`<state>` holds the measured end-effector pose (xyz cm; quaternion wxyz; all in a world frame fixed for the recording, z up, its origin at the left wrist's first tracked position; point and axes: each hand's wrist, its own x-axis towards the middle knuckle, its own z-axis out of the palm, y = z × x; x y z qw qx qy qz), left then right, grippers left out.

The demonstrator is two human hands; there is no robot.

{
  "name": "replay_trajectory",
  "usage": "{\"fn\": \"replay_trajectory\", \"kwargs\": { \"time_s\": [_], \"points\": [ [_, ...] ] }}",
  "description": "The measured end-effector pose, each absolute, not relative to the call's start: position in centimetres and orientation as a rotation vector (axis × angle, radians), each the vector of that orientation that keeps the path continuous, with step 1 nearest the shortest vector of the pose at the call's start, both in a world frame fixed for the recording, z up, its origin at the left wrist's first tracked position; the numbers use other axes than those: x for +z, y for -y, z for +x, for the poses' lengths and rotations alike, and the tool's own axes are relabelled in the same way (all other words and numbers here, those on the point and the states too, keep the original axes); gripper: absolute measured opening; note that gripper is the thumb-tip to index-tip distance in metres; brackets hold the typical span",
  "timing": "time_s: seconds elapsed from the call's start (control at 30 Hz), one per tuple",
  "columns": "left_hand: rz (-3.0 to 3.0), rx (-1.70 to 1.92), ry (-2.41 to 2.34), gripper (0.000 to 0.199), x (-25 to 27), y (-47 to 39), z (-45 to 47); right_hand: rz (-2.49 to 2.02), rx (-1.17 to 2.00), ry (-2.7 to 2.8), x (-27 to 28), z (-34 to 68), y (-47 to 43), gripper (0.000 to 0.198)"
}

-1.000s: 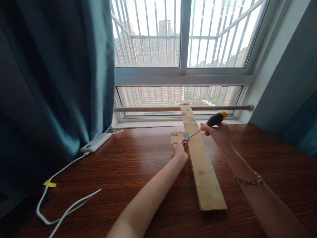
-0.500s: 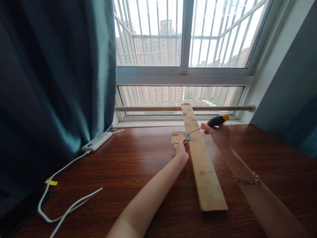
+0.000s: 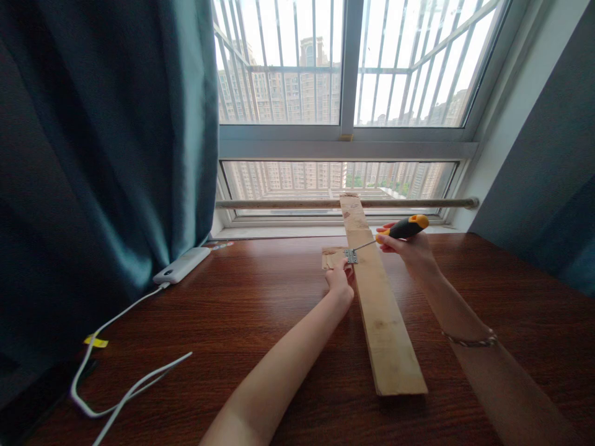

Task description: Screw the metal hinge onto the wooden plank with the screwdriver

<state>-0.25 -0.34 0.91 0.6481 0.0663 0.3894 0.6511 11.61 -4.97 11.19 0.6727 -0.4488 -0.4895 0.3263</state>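
Observation:
A long plank [image 3: 383, 322] lies lengthwise on the table, its far end by the window rail. To its left a small piece of wood [image 3: 331, 257] sits against its edge, and a metal hinge [image 3: 351, 256] spans the two. My left hand [image 3: 341, 282] is closed on the small wood piece just below the hinge, thumb at the hinge; its other fingers are partly hidden. In my right hand [image 3: 409, 244] is a screwdriver [image 3: 406, 227] with a black and yellow handle, held aslant. Its tip meets the upper part of the hinge; any screw there is too small to make out.
The brown wooden table [image 3: 260, 297] reaches the window sill. A white power strip [image 3: 181, 265] with a white cable [image 3: 132, 396] lies on the left beside a blue curtain [image 3: 111, 136]. A horizontal rail [image 3: 279, 204] crosses in front of the window.
My right hand has turned and its fingers have shifted around the screwdriver, with the wrist moving slightly right. The tip stays at the hinge. My left hand, plank and small wood piece remain in place.

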Motion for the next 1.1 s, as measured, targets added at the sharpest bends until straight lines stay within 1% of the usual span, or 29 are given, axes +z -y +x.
{"fn": "replay_trajectory", "kwargs": {
  "time_s": [0.1,0.17,0.23,0.3,0.43,0.73,0.87,1.1],
  "points": [
    [0.146,1.484,-0.881,0.019,1.1,0.4,-0.3,-0.951,0.827,1.076,11.4,11.6,5.0,0.039],
    [0.149,1.484,-0.887,0.018,1.3,0.6,-0.3,-0.96,0.825,1.062,11.4,11.5,5.0,0.032],
    [0.152,1.482,-0.903,0.018,1.5,0.7,-0.3,-1.016,0.745,1.06,11.4,11.2,5.1,0.026],
    [0.145,1.485,-0.915,0.018,1.7,0.9,-0.3,-1.073,0.609,1.07,11.4,10.9,5.2,0.024],
    [0.134,1.484,-0.909,0.018,2.0,1.1,-0.3,-1.102,0.46,1.135,11.0,10.4,5.4,0.026],
    [0.14,1.496,-0.878,0.018,1.4,0.7,-0.3,-1.18,0.456,1.214,9.9,10.8,4.4,0.027],
    [0.146,1.494,-0.884,0.016,1.4,0.7,-0.2,-1.216,0.399,1.26,10.0,10.7,4.7,0.028],
    [0.137,1.494,-0.871,0.014,1.7,1.0,-0.3,-1.402,0.022,1.368,10.3,10.1,5.6,0.032]
  ]
}}
